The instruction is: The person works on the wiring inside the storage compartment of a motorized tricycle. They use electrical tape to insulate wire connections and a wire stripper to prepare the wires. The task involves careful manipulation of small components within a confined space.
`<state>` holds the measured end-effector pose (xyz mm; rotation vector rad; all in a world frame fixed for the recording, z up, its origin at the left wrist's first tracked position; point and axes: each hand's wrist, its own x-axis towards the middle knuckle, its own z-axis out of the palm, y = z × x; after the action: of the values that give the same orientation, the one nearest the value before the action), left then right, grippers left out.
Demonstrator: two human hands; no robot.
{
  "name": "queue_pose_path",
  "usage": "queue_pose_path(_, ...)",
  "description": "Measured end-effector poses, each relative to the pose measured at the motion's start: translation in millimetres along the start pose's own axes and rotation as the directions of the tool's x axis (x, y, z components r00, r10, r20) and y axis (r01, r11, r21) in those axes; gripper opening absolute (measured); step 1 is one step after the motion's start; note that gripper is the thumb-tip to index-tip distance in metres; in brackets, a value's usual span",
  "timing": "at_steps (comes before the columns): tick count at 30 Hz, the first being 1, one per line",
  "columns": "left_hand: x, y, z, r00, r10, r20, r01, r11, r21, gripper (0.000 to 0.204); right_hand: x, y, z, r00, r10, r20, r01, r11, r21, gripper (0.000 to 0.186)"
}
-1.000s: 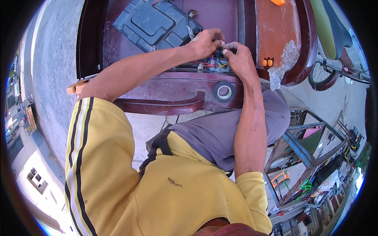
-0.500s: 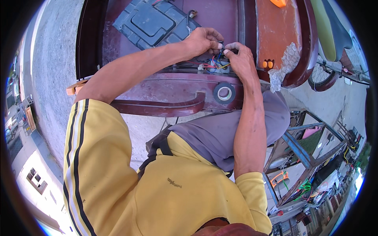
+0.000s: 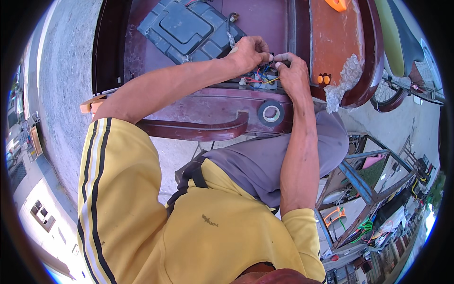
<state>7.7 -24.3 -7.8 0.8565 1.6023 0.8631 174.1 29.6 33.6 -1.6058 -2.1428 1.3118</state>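
Both hands work at a bundle of coloured wires (image 3: 261, 75) in a maroon metal body (image 3: 213, 102). My left hand (image 3: 251, 53) has its fingers closed on the dark end of the wires. Close beside it, my right hand (image 3: 291, 71) pinches the wires too, thumb and forefinger together. Red, blue and yellow leads run below the fingers to a white connector block (image 3: 257, 83). A grey-blue battery case (image 3: 185, 28) lies above my left forearm. A roll of black tape (image 3: 271, 113) rests on the maroon ledge below the wires.
An orange-brown panel (image 3: 335, 35) at the right carries bubble wrap (image 3: 344, 80) and two small orange pieces (image 3: 324, 78). A bicycle wheel (image 3: 388, 97) and dark-green seat (image 3: 402, 45) are beyond it. A blue metal frame (image 3: 359, 184) with cluttered tools stands at lower right.
My right hand has shifted slightly right and down at the wires, and my left hand has moved a little. The view has shifted slightly, with both hands still at the bundle.
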Motion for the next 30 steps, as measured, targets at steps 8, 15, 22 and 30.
queue_pose_path(8,-6.3,8.3,-3.5,0.997,-0.061,0.043,0.064,0.995,-0.077,0.026,-0.2,-0.3,-0.7,1.000,0.012,-0.005,-0.012,1.000,-0.001,0.022)
queue_pose_path(15,-11.0,33.0,-18.6,0.984,-0.103,0.145,0.100,0.995,0.023,0.026,0.4,-3.3,-2.5,0.999,0.032,0.043,-0.031,0.999,-0.015,0.025)
queue_pose_path(22,-10.8,35.0,-12.3,0.985,-0.141,0.100,0.152,0.983,-0.102,0.023,0.1,-5.7,-4.4,0.996,0.061,0.062,-0.061,0.998,0.011,0.026)
queue_pose_path(30,-8.3,36.4,-16.6,0.984,-0.109,0.139,0.105,0.994,0.035,0.017,-3.6,-11.2,-4.8,0.995,0.034,0.098,-0.038,0.999,0.037,0.027)
